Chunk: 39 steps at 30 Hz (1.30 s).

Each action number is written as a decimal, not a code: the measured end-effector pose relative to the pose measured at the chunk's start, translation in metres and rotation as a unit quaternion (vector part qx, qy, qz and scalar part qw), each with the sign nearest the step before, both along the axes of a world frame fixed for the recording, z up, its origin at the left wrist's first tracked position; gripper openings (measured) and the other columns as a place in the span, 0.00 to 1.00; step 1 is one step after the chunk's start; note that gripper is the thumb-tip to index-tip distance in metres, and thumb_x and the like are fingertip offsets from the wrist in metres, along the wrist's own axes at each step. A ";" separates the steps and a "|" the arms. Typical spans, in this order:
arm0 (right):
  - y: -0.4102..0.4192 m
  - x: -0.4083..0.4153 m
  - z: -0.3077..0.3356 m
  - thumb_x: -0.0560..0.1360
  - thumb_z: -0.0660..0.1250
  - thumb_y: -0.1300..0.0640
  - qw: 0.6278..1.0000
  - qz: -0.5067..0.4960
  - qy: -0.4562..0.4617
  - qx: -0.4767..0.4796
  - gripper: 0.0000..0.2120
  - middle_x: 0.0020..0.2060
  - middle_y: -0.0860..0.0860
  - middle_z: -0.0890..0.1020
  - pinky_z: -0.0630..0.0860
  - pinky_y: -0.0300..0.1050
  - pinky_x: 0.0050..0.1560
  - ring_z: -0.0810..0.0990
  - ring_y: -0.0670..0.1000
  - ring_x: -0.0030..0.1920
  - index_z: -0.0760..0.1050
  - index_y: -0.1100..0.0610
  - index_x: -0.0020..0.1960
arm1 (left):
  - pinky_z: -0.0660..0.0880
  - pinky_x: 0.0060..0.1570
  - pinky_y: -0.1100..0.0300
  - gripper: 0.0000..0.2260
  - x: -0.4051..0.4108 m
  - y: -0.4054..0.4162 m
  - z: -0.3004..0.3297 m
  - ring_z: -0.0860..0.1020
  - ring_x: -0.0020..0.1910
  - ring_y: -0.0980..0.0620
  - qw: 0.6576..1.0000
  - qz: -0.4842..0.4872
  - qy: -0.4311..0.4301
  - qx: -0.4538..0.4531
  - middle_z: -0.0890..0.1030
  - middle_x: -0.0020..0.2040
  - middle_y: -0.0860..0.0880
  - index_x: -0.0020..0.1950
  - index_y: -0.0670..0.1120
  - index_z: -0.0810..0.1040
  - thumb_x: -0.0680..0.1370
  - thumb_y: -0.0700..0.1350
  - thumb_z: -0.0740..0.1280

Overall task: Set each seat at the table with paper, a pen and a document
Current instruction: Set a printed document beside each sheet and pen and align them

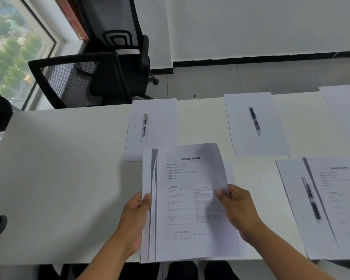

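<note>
1. The printed document (192, 199) is a white sheet with a bold heading, short text lines and a ruled table; it tops a thin stack of sheets (149, 201).
2. Its long axis runs away from the person, heading at the far end.
3. The left hand (135, 217) pinches the stack's left edge; the right hand (238, 209) pinches the document's right edge; both are held low over the near edge of the white table (59, 178).

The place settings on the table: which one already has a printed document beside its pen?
The near-right setting: a printed document lies over its blank sheet, beside the pen. The far settings show only paper and a pen.
</note>
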State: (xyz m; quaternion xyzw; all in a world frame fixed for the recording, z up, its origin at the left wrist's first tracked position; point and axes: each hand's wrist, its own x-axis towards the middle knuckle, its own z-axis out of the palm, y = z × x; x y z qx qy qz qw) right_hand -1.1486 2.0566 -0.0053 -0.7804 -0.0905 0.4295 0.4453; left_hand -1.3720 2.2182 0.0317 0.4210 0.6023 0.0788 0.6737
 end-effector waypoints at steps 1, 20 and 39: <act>-0.001 0.000 0.000 0.84 0.70 0.55 1.000 -0.001 -0.002 0.000 0.13 0.38 0.57 0.85 0.76 0.49 0.41 0.78 0.51 0.38 0.80 0.61 0.43 | 0.83 0.54 0.51 0.12 0.000 0.000 -0.001 0.89 0.57 0.48 1.000 0.002 0.000 -0.001 0.90 0.57 0.50 0.64 0.52 0.85 0.90 0.47 0.62; -0.060 0.060 -0.014 0.85 0.65 0.61 0.987 -0.047 -0.122 -0.092 0.05 0.44 0.55 0.82 0.75 0.47 0.40 0.79 0.53 0.41 0.76 0.58 0.50 | 0.81 0.65 0.38 0.13 -0.012 0.004 -0.006 0.87 0.61 0.43 0.999 0.034 -0.010 0.007 0.89 0.62 0.49 0.68 0.53 0.84 0.90 0.46 0.61; -0.073 0.061 -0.037 0.87 0.61 0.59 0.978 0.018 -0.126 -0.166 0.04 0.48 0.49 0.80 0.73 0.45 0.39 0.80 0.51 0.45 0.73 0.56 0.58 | 0.82 0.63 0.36 0.13 -0.015 -0.017 -0.010 0.88 0.59 0.40 0.999 0.041 0.000 0.000 0.89 0.61 0.46 0.67 0.51 0.84 0.91 0.45 0.60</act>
